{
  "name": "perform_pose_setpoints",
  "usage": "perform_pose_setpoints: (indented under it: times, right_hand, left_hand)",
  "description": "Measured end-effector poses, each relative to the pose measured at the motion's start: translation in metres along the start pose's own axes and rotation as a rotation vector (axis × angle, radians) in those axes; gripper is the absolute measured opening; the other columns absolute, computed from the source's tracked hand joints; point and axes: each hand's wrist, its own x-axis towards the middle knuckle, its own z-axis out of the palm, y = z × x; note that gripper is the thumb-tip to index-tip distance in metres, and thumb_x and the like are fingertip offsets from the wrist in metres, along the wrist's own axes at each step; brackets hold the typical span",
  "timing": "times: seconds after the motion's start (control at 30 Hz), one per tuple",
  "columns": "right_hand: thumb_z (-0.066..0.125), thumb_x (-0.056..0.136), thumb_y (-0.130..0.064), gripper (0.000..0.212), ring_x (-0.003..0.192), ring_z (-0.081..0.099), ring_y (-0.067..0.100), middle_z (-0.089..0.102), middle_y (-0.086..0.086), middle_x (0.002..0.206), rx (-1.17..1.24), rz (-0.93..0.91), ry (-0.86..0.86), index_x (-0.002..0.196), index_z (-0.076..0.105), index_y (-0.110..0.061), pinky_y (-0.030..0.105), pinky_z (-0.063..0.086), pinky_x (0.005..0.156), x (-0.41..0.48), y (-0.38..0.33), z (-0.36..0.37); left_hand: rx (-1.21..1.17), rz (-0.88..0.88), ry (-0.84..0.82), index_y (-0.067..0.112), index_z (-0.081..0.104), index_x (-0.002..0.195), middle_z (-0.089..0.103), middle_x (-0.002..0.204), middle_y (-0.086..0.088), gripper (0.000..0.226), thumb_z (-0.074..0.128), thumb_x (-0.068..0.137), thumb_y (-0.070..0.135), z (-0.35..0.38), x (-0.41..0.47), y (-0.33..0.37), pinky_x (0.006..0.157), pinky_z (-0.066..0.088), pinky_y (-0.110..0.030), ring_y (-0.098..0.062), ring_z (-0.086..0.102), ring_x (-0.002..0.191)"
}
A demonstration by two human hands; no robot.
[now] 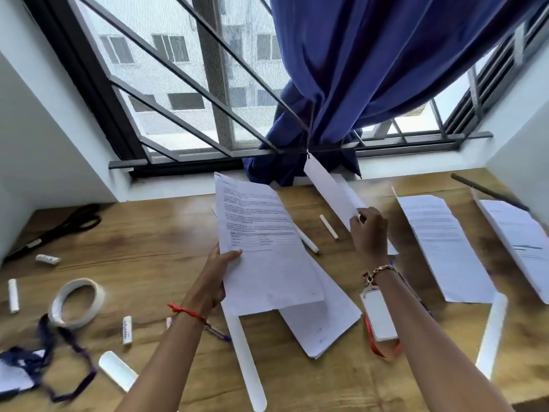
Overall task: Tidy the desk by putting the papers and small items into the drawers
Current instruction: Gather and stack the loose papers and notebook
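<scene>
I am early in the tidying: my left hand (218,272) pinches a printed sheet (261,242) by its left edge, thumb on top, lifted above the centre of the desk (154,239), while the fingers of my right hand (370,233) are closed on the near end of another paper (329,188) at upper centre. Nothing looks put away, and no drawer is in view. Two more sheets (445,248) lie at the right, a stack (323,322) sits under the held page, and the masking tape roll (77,301), scissors (65,226), lanyard (50,352) and chalk-like sticks (329,226) are scattered about.
</scene>
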Motion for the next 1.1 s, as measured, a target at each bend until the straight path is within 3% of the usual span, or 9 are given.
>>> perform_pose_setpoints:
  times: [0.1,0.27,0.37,0.47,0.57,0.67,0.8,0.93,1.1]
  right_hand:
    - [0.052,0.076,0.006,0.015,0.057,0.042,0.025,0.056,0.024,0.065,0.064,-0.088,0.109,0.063,0.054,0.011,0.024,0.026,0.056,-0.002,-0.024,-0.011]
    - [0.048,0.069,0.011,0.01,0.056,0.042,0.022,0.052,0.017,0.061,0.121,-0.281,0.146,0.066,0.058,0.008,0.023,0.026,0.053,-0.034,-0.079,-0.027]
    - [0.05,0.07,0.011,0.02,0.067,0.058,0.029,0.059,0.019,0.073,0.159,-0.381,0.06,0.083,0.065,0.01,0.023,0.038,0.064,-0.066,-0.104,-0.026]
    - [0.047,0.073,0.005,0.031,0.083,0.063,0.033,0.062,0.019,0.087,0.143,-0.438,-0.109,0.099,0.063,0.008,0.028,0.05,0.074,-0.096,-0.116,-0.016]
    - [0.047,0.074,0.0,0.03,0.083,0.065,0.035,0.063,0.02,0.09,0.094,-0.444,-0.231,0.099,0.063,0.008,0.037,0.058,0.07,-0.113,-0.118,-0.005]
    - [0.032,0.077,-0.015,0.039,0.08,0.064,0.035,0.061,0.019,0.088,0.1,-0.42,-0.272,0.092,0.062,0.005,0.04,0.057,0.063,-0.118,-0.119,-0.002]
    - [0.032,0.079,-0.024,0.038,0.079,0.059,0.031,0.056,0.015,0.083,0.127,-0.376,-0.255,0.084,0.06,0.001,0.034,0.052,0.062,-0.12,-0.117,-0.009]
    - [0.039,0.081,-0.038,0.046,0.082,0.057,0.026,0.056,0.013,0.086,0.182,-0.289,-0.268,0.089,0.062,0.001,0.033,0.05,0.07,-0.117,-0.106,-0.022]
    - [0.048,0.084,-0.035,0.04,0.077,0.061,0.019,0.062,0.011,0.083,0.297,-0.185,-0.129,0.091,0.068,-0.001,0.019,0.046,0.07,-0.098,-0.077,-0.052]
  left_hand:
    - [-0.025,-0.006,-0.022,0.008,0.05,0.129,0.064,0.114,-0.011,0.036,0.048,0.093,0.006,0.007,0.002,-0.001,0.061,0.058,-0.031,-0.024,0.067,0.087]
    - [-0.084,0.015,-0.07,0.013,0.05,0.13,0.065,0.118,-0.01,0.037,0.05,0.093,0.014,0.02,0.003,0.0,0.067,0.058,-0.033,-0.027,0.066,0.098]
    - [-0.111,0.009,-0.12,0.013,0.051,0.13,0.065,0.118,-0.01,0.037,0.048,0.094,0.022,0.034,0.001,0.002,0.067,0.057,-0.031,-0.025,0.067,0.098]
    - [-0.089,0.01,-0.161,0.015,0.052,0.13,0.067,0.115,-0.008,0.041,0.041,0.096,0.036,0.047,0.002,0.003,0.069,0.057,-0.031,-0.022,0.068,0.095]
    - [-0.107,0.002,-0.227,0.015,0.051,0.129,0.062,0.123,-0.009,0.05,0.031,0.095,0.046,0.059,0.0,0.002,0.084,0.055,-0.03,-0.02,0.065,0.103]
    - [-0.179,-0.003,-0.289,0.014,0.049,0.129,0.063,0.121,-0.005,0.052,0.025,0.096,0.047,0.07,0.0,0.003,0.094,0.048,-0.028,-0.015,0.064,0.103]
    - [-0.229,-0.007,-0.355,0.009,0.052,0.125,0.069,0.105,-0.006,0.05,0.03,0.095,0.043,0.081,0.006,0.001,0.082,0.054,-0.026,-0.016,0.067,0.09]
    - [-0.128,-0.026,-0.378,0.008,0.058,0.1,0.062,0.086,-0.01,0.023,0.044,0.091,0.024,0.092,0.009,-0.002,0.064,0.053,-0.024,-0.015,0.064,0.069]
    - [-0.031,-0.077,-0.299,0.006,0.055,0.1,0.068,0.07,-0.007,0.022,0.035,0.091,0.007,0.121,0.015,-0.005,0.055,0.054,-0.024,-0.016,0.066,0.061]
